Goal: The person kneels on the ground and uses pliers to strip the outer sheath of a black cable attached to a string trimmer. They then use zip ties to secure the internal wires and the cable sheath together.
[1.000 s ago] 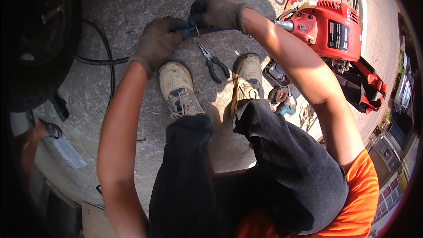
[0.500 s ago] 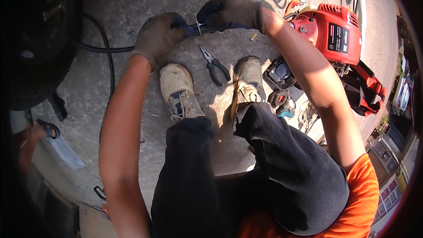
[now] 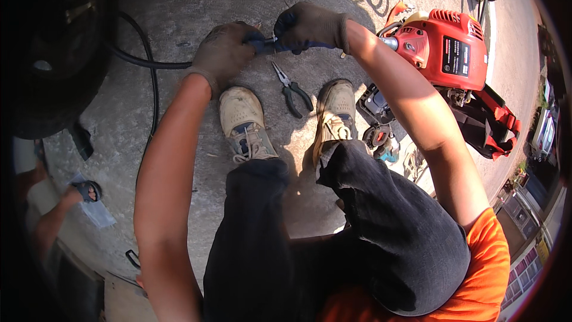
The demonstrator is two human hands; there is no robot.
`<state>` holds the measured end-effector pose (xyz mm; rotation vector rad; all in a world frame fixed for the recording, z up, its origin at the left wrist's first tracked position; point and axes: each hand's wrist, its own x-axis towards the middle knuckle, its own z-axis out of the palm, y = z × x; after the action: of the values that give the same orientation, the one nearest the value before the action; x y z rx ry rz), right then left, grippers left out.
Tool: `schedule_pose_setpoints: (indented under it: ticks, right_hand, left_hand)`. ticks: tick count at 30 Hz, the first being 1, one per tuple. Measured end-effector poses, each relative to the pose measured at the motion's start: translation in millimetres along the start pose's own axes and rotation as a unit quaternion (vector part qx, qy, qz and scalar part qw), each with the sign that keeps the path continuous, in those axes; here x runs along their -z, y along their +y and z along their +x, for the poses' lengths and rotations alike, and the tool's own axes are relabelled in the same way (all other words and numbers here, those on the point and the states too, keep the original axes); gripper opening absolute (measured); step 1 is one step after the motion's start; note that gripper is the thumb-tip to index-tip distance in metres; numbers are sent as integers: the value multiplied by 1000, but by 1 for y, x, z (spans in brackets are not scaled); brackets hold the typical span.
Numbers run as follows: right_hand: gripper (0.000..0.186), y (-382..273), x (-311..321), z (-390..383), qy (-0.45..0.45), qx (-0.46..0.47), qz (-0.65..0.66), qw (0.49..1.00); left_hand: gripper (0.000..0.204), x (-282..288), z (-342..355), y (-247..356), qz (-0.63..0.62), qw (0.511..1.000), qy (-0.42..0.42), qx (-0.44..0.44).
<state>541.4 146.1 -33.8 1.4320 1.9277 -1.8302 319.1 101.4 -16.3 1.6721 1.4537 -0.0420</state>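
My left hand (image 3: 221,51), in a grey work glove, is closed around a black hose (image 3: 158,65) that comes in from the left. My right hand (image 3: 313,26), gloved the same way, grips a dark bluish stretch of hose (image 3: 323,45) on the other side. Between my hands a small light metal piece (image 3: 271,40), perhaps a clamp, shows at the joint; its exact shape is too small to tell. Needle-nose pliers (image 3: 292,90) with dark handles lie on the concrete just below, between my shoes, touched by neither hand.
A red engine unit (image 3: 456,45) with red and black straps stands on the right. Near my right shoe (image 3: 337,104) lie a black part (image 3: 376,104) and a teal power tool (image 3: 388,148). A big dark rounded object (image 3: 56,86) fills the upper left. Another person's sandalled foot (image 3: 88,191) rests at the left.
Both my hands have shifted slightly right and down with the hose, still gripping it. The other person's foot at the left has moved right and down. The pliers stay where they were.
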Motion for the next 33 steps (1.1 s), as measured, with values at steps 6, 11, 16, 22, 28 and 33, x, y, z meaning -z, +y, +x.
schedule_pose_setpoints:
  ticks: [6, 11, 16, 22, 28, 33]
  right_hand:
    - [26, 0, 1, 6, 40, 38, -34, 998]
    - [25, 4, -2, 11, 72, 23, -77, 994]
    - [35, -3, 1, 3, 75, 58, -25, 995]
    - [26, -6, 9, 10, 41, 61, -113, 991]
    - [27, -1, 2, 12, 81, 72, -88, 990]
    - [28, -4, 1, 15, 93, 25, -84, 992]
  left_hand:
    - [36, -9, -3, -11, 149, 979, 98, -104]
    - [35, -3, -7, 0, 135, 976, 90, -146]
    - [36, -9, -4, -7, 142, 979, 80, -120]
    - [35, 3, 2, -5, 2, 998, 22, -50]
    - [35, 1, 5, -1, -44, 998, 36, -13]
    - [35, -5, -3, -3, 46, 987, 74, -137]
